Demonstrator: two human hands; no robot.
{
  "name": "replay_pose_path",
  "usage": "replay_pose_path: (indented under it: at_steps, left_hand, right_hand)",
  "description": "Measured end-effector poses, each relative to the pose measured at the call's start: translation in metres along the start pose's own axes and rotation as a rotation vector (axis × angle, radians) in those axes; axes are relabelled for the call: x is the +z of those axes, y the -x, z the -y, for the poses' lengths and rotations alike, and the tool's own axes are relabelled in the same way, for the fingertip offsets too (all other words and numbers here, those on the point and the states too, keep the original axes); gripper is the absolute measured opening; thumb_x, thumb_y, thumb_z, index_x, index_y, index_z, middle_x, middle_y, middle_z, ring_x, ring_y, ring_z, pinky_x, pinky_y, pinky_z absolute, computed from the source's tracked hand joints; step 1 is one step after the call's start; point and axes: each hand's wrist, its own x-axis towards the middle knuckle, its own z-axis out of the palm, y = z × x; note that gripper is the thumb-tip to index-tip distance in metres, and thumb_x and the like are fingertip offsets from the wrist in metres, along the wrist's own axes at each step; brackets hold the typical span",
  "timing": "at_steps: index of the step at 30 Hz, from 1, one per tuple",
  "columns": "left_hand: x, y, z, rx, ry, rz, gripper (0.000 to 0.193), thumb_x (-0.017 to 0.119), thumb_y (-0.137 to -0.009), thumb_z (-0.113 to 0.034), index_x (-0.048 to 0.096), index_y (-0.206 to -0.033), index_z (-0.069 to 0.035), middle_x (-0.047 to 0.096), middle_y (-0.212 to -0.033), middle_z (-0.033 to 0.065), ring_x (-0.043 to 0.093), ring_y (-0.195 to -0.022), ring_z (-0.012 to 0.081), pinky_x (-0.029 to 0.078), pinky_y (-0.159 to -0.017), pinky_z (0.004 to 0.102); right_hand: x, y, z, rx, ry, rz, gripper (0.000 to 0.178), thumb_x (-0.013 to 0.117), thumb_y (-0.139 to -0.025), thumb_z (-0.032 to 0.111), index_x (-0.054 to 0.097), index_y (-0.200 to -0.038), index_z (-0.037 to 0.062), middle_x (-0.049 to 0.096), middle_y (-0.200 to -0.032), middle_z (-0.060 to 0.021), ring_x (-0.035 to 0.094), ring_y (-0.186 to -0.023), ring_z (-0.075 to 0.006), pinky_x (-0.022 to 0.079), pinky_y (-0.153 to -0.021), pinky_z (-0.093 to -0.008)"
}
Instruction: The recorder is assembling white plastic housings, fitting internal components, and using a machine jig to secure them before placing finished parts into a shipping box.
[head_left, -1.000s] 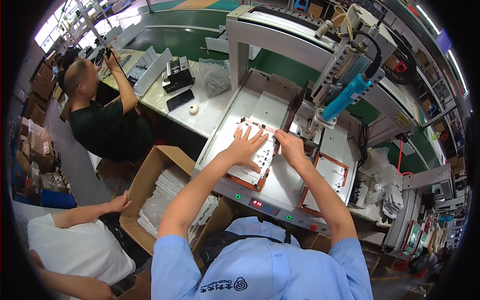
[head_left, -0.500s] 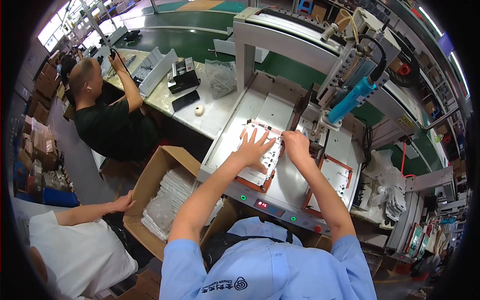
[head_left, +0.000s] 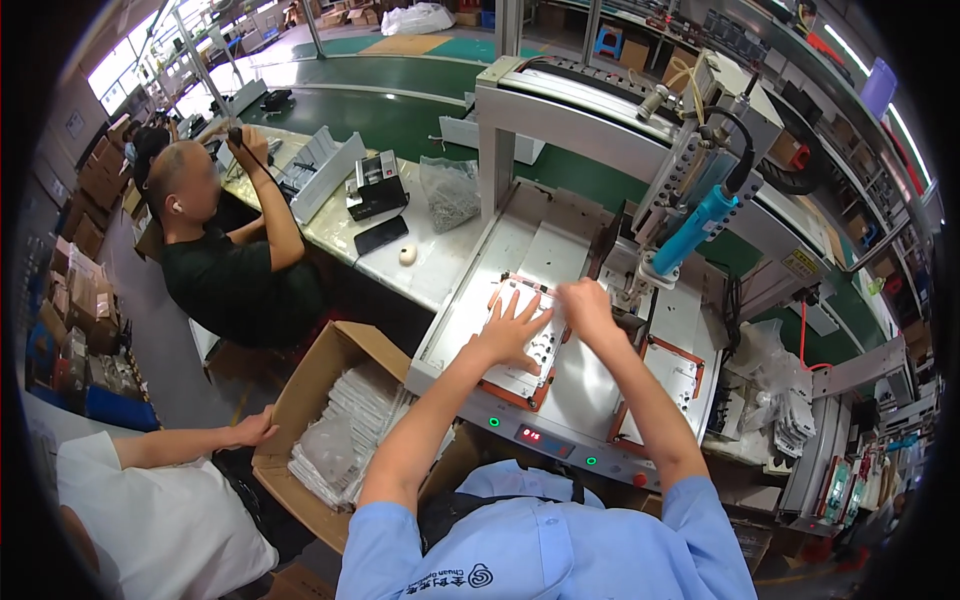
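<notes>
A flat white panel (head_left: 545,350) with rows of small dark holes lies in an orange-edged fixture (head_left: 515,397) on the machine's bed. My left hand (head_left: 505,335) rests on it with fingers spread, palm down. At the panel's upper right edge is my right hand (head_left: 588,308), its fingers bent and pressed together; whatever they hold, if anything, is hidden. To the right stands a second orange-edged fixture (head_left: 694,362), also with a white panel in it. Above and right of my hands, a blue electric screwdriver (head_left: 698,232) hangs from the machine's gantry.
A control strip (head_left: 545,440) with lit buttons runs along the machine's front. To the left, a cardboard box (head_left: 285,450) holds wrapped white pieces, with a co-worker's hand (head_left: 258,428) beside it. Behind are a phone (head_left: 381,235) and a bag of small parts (head_left: 450,195). Another person sits far left.
The whole view has shifted, so the machine and table appear lower. My left hand stays spread on the panel; my right hand remains at its edge with only a slight shift.
</notes>
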Motion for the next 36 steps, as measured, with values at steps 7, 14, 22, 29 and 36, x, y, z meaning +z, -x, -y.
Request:
replay_pose_path:
  at_steps: [7, 14, 22, 29, 36]
  left_hand:
    - [0.029, 0.015, -0.008, -0.032, -0.034, -0.067, 0.085, 0.062, -0.078, -0.055, 0.032, -0.143, -0.010, 0.026, -0.149, 0.0166, 0.013, -0.141, 0.0364, 0.015, -0.111, 0.0565]
    - [0.033, 0.032, -0.009, 0.003, -0.031, -0.270, 0.069, 0.060, -0.084, -0.045, 0.039, -0.137, -0.006, 0.031, -0.144, 0.0184, 0.019, -0.137, 0.0396, 0.023, -0.107, 0.0580]
    - [0.021, 0.086, -0.012, -0.005, 0.232, -0.685, 0.042, 0.057, -0.090, -0.012, 0.050, -0.129, -0.001, 0.049, -0.132, 0.0226, 0.045, -0.125, 0.0340, 0.030, -0.107, 0.0424]
    - [0.054, 0.136, -0.020, -0.471, 0.812, -0.832, 0.036, 0.057, -0.092, -0.010, 0.053, -0.124, 0.006, 0.062, -0.116, 0.0175, 0.058, -0.110, 0.0206, 0.043, -0.094, 0.0310]
    - [0.058, 0.126, -0.023, -0.522, 1.043, -0.913, 0.033, 0.056, -0.093, -0.011, 0.054, -0.123, 0.006, 0.061, -0.118, 0.0124, 0.058, -0.107, 0.0169, 0.044, -0.092, 0.0279]
  right_hand:
    - [0.055, -0.061, 0.067, 0.215, -0.266, -0.150, 0.022, 0.060, -0.086, 0.025, 0.062, -0.087, 0.0032, 0.066, -0.084, -0.0168, 0.064, -0.080, -0.0364, 0.051, -0.069, -0.0451]
    - [0.078, -0.058, 0.063, 0.148, -0.297, -0.245, 0.015, 0.055, -0.086, 0.016, 0.055, -0.087, 0.0015, 0.065, -0.083, -0.0183, 0.062, -0.082, -0.0380, 0.049, -0.071, -0.0471]
    - [0.052, 0.008, 0.045, 0.023, -0.420, -0.501, 0.029, 0.057, -0.089, 0.013, 0.058, -0.116, 0.0014, 0.063, -0.112, -0.0158, 0.057, -0.104, -0.0335, 0.044, -0.089, -0.0402]
    - [0.022, 0.191, 0.074, 0.136, -0.583, -0.280, 0.025, 0.058, -0.083, 0.001, 0.063, -0.107, 0.0029, 0.065, -0.096, -0.0119, 0.060, -0.087, -0.0302, 0.046, -0.077, -0.0388]
    - [0.052, 0.240, 0.106, -0.273, -0.346, 0.015, 0.048, 0.062, -0.079, 0.013, 0.054, -0.127, 0.0097, 0.062, -0.076, -0.0046, 0.056, -0.071, -0.0213, 0.043, -0.070, -0.0327]
